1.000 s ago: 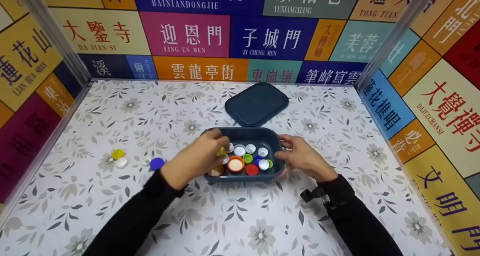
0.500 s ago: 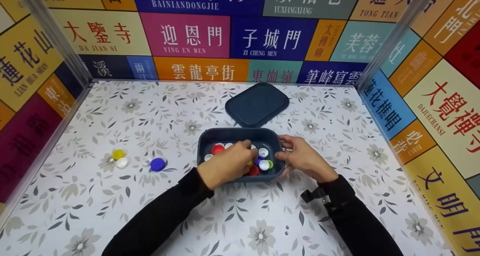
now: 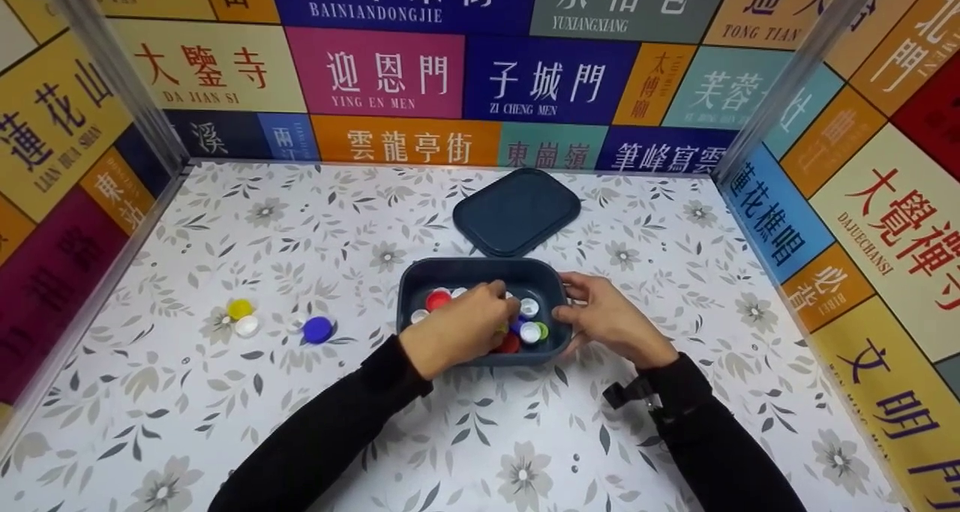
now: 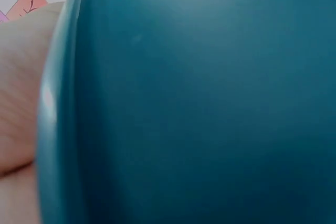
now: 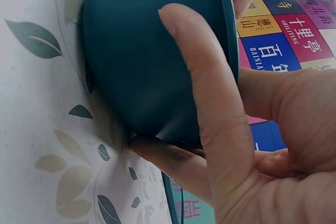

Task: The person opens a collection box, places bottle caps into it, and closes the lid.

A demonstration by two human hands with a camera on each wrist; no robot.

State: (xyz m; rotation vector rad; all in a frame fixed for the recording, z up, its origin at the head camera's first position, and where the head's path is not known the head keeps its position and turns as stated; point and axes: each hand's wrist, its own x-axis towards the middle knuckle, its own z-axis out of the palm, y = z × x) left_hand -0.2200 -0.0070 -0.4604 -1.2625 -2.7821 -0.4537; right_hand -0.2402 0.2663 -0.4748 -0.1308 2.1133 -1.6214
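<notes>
A dark blue plastic box (image 3: 420, 272) holds several bottle caps: a red cap (image 3: 438, 299), a white cap (image 3: 529, 307) and others. My left hand (image 3: 461, 324) reaches over the near rim, fingers curled down among the caps. A bit of yellow-green shows by its fingertips, which are mostly hidden; I cannot tell whether they pinch a cap. In the left wrist view, the box's wall (image 4: 210, 98) fills most of the picture. My right hand (image 3: 607, 317) grips the box's right end, its thumb (image 5: 210, 87) along the outer wall and other fingers around the far side and underneath.
The box's lid (image 3: 517, 212) lies flat behind it. On the flowered tabletop (image 3: 337, 429) to the left are a yellow cap (image 3: 240, 309), a white cap (image 3: 247, 325) and a purple cap (image 3: 318, 330). Panels with printed lettering (image 3: 405, 73) enclose the back and sides.
My left hand moved right, from the box's left end with a yellow cap in its fingers to the middle of the box, and stays there. My right hand keeps its grip.
</notes>
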